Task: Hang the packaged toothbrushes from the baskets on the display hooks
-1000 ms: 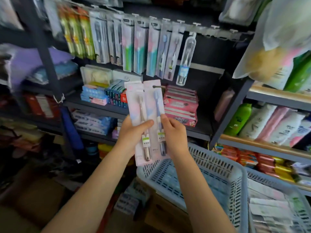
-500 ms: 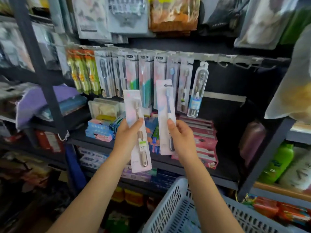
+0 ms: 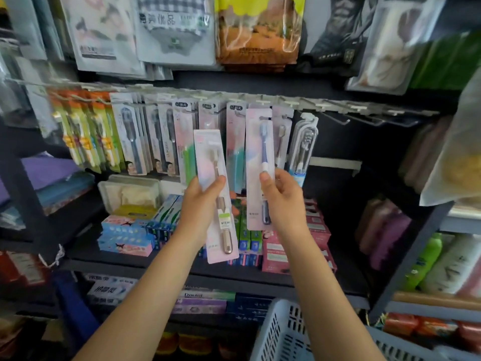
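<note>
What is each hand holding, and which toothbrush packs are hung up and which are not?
left hand: grips the gold-handled toothbrush pack, tilted, not hung yet
right hand: pinches the blue-handled toothbrush pack, upright, top up by the hooks, cannot tell if hooked
hanging toothbrush packs: hung on the rail
display hooks at right: bare
basket: below, contents hidden

Single view only: head-worn wide-angle camera, facing forward and slightly down at shop shelving. Close range, about arm's reach from hook rail. Both forearms enter from bottom edge. Hook rail spans upper third; shelf edge crosses lower third; basket rim at bottom right. Frame edges bowed, blurred. No second view, so no shared area.
</note>
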Demonstrator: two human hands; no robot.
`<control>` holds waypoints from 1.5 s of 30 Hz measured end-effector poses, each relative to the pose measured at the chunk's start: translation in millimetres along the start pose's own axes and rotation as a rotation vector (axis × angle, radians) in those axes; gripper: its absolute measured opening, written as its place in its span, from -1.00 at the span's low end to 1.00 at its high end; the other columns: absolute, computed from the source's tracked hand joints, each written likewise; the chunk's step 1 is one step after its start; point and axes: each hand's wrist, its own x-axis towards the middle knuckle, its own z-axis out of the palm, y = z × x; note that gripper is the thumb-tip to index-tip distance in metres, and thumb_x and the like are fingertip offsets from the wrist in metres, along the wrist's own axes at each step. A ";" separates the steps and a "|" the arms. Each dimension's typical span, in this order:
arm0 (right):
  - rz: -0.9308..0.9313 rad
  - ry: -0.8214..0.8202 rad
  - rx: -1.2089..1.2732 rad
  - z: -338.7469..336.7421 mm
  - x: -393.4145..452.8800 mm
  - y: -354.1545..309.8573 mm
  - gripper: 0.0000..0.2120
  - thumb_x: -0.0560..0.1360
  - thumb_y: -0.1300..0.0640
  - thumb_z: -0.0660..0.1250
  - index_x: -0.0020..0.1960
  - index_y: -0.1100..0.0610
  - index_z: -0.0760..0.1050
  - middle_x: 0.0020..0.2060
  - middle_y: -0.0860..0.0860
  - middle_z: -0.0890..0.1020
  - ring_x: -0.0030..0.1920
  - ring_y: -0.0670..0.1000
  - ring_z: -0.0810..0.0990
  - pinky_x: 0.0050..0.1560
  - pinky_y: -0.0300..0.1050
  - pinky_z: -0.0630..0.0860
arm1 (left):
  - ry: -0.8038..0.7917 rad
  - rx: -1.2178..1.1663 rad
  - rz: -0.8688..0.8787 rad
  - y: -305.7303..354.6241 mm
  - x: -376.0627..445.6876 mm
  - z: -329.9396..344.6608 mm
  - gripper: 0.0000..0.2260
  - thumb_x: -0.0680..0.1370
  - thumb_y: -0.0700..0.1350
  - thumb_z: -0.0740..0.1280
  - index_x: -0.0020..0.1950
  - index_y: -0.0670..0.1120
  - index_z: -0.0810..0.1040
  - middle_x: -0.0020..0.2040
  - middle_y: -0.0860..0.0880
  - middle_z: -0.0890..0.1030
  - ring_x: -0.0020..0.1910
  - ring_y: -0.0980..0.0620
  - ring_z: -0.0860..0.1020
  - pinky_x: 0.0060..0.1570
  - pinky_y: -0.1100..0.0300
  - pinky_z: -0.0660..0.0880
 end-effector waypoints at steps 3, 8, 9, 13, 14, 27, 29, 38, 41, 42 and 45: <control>-0.018 0.032 -0.018 8.5 7.6 -4.0 -0.72 0.62 -0.07 0.29 0.06 0.16 0.56 -0.04 0.40 0.59 -0.07 0.43 0.59 -0.06 0.34 0.59 | -0.024 -0.005 0.002 -1.9 9.3 0.6 -0.83 0.58 -0.04 0.42 0.17 0.02 0.58 0.06 -0.11 0.71 0.01 -0.15 0.69 0.10 -0.21 0.60; -0.023 0.093 -0.023 18.4 18.0 -10.1 -0.61 0.62 -0.07 0.30 -0.02 0.30 0.54 -0.10 0.42 0.58 -0.23 0.28 0.60 -0.17 0.15 0.56 | -0.043 -0.037 0.021 -3.0 17.5 1.5 -0.86 0.60 -0.08 0.40 0.15 0.06 0.59 0.04 0.07 0.72 0.03 0.07 0.69 0.14 -0.01 0.59; -0.013 0.100 -0.017 19.7 20.2 -12.0 -0.62 0.62 -0.07 0.31 -0.02 0.29 0.55 -0.10 0.40 0.60 -0.17 0.35 0.64 -0.15 0.22 0.60 | -0.049 -0.051 0.017 -3.6 19.2 0.8 -0.87 0.60 -0.09 0.40 0.14 0.06 0.60 0.03 0.06 0.73 0.03 0.05 0.70 0.13 -0.01 0.59; 0.022 0.122 -0.024 20.0 29.5 -15.9 -0.67 0.63 0.00 0.32 -0.04 0.29 0.58 -0.15 0.32 0.65 -0.26 0.20 0.61 -0.23 0.05 0.55 | -0.052 -0.073 0.030 -3.5 24.3 -0.6 -0.88 0.60 -0.11 0.39 0.13 0.05 0.59 -0.04 0.10 0.73 -0.05 0.12 0.70 0.00 0.09 0.60; 0.027 0.124 -0.038 19.4 31.0 -15.2 -0.67 0.63 0.01 0.32 -0.06 0.30 0.57 -0.19 0.31 0.64 -0.29 0.11 0.56 -0.25 -0.03 0.50 | -0.052 -0.068 0.034 -3.9 25.4 -0.5 -0.88 0.60 -0.10 0.39 0.13 0.06 0.58 -0.04 0.11 0.73 -0.05 0.12 0.70 -0.02 0.09 0.59; 0.275 0.117 -0.104 29.4 15.3 63.7 -0.64 0.60 -0.16 0.31 -0.06 0.15 0.53 -0.13 0.16 0.67 -0.08 0.22 0.67 0.00 0.28 0.62 | -0.036 -0.025 -0.074 -19.7 29.5 1.7 -0.89 0.63 -0.08 0.35 0.12 -0.05 0.48 -0.13 -0.20 0.70 -0.46 -0.11 0.64 -0.46 0.10 0.57; 0.288 0.120 -0.120 29.4 24.6 59.8 -0.63 0.62 -0.12 0.29 -0.03 0.22 0.53 -0.18 0.07 0.63 -0.11 0.11 0.63 0.00 0.14 0.62 | -0.044 -0.024 -0.078 -19.5 28.7 2.0 -0.89 0.63 -0.08 0.35 0.13 -0.04 0.49 -0.12 -0.19 0.71 -0.45 -0.10 0.64 -0.45 0.11 0.58; 0.447 0.074 -0.086 13.2 7.4 76.2 -0.53 0.51 -0.17 0.44 0.17 0.13 0.37 0.05 0.10 0.61 -0.01 0.14 0.69 -0.01 0.15 0.68 | -0.100 -0.025 -0.072 -27.8 19.5 3.1 -0.89 0.57 -0.12 0.44 0.08 0.01 0.60 -0.12 -0.04 0.74 -0.14 -0.09 0.73 -0.09 -0.02 0.63; 0.275 -0.116 -0.039 7.2 -11.2 61.2 -0.69 0.53 -0.07 0.45 0.10 0.12 0.49 -0.09 0.10 0.63 -0.16 0.02 0.61 -0.17 -0.12 0.60 | -0.075 -0.024 -0.075 -31.1 15.5 8.9 -0.83 0.50 -0.14 0.52 0.05 0.02 0.63 -0.10 0.02 0.74 -0.08 0.00 0.72 -0.09 0.05 0.65; 0.227 -0.200 -0.051 7.1 -16.7 56.4 -0.70 0.51 -0.05 0.48 0.08 0.12 0.51 -0.11 0.15 0.63 -0.19 0.00 0.58 -0.18 -0.09 0.56 | -0.070 -0.031 -0.076 -30.4 13.3 11.9 -0.81 0.48 -0.14 0.53 0.05 0.02 0.63 -0.12 0.05 0.74 -0.12 0.05 0.72 -0.17 0.13 0.65; 0.183 -0.226 -0.089 6.4 -23.9 49.2 -0.72 0.46 0.06 0.55 0.06 0.09 0.53 -0.08 0.17 0.67 -0.19 0.02 0.61 -0.15 -0.01 0.59 | -0.062 -0.016 -0.082 -29.4 9.6 19.7 -0.83 0.49 -0.09 0.53 0.04 0.06 0.63 -0.14 0.11 0.74 -0.16 0.12 0.71 -0.27 0.23 0.63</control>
